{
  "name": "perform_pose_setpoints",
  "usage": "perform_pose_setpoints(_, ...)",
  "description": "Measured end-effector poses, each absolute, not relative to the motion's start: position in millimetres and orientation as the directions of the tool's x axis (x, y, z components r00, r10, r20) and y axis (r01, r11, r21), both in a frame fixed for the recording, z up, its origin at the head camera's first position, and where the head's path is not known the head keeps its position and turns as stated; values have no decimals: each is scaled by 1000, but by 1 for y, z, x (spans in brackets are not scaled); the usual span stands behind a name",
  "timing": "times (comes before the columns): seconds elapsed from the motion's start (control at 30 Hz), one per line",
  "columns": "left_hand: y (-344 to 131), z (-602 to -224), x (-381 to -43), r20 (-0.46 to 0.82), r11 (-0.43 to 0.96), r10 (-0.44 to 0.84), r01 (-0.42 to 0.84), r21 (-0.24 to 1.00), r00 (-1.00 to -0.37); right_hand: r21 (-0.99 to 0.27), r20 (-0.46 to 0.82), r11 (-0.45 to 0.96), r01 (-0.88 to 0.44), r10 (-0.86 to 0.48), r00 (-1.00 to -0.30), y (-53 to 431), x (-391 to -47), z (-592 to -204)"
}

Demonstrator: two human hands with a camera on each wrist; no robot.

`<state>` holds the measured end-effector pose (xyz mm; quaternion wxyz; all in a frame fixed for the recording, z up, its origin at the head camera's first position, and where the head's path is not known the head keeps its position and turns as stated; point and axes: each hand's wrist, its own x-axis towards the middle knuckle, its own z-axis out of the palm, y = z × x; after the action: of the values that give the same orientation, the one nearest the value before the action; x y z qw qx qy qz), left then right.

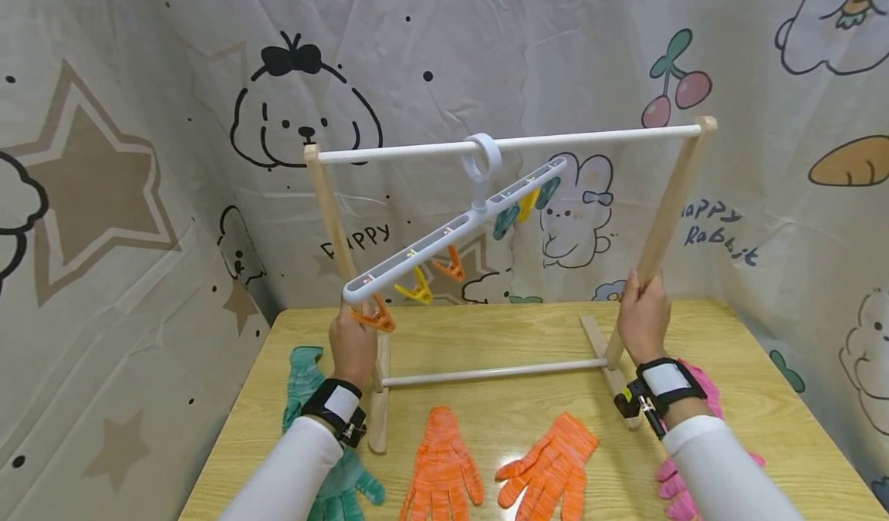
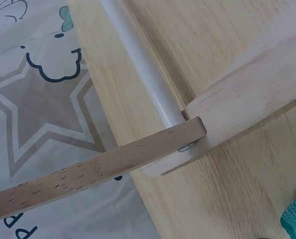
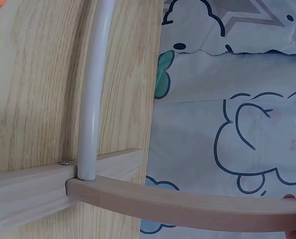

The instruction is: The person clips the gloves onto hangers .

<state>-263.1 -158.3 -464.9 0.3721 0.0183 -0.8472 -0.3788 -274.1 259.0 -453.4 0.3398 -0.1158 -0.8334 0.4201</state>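
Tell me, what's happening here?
A person holds a rack by its wooden side posts, left hand on one, right hand on the other. A hanger with coloured clips hangs from the top bar, nothing clipped on. Two orange gloves, a green glove and a pink glove lie on the table.

Pale wooden rack (image 1: 668,216), white top and bottom rods (image 1: 590,138), standing upright on the wood-grain table (image 1: 486,336)

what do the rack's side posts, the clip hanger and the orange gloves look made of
Side posts: wood, matte, with grain showing in the wrist views.
Clip hanger: probably plastic, smooth and pale, with a moulded-looking slotted bar.
Orange gloves: seemingly knitted fabric, matte, from the streaky, soft-looking surface; fibre unclear.
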Motion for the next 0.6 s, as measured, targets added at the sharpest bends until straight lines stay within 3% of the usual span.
perform_pose_setpoints(0.3,-160,-467,-261,674,728,-268,314,609,-688,-771,488,628,-105,478,-730,259,-271,-456)
perform_pose_setpoints(0.6,-158,-466,-256,661,720,-311,284,632,-683,-762,502,638,-111,475,-722,261,-266,-456)
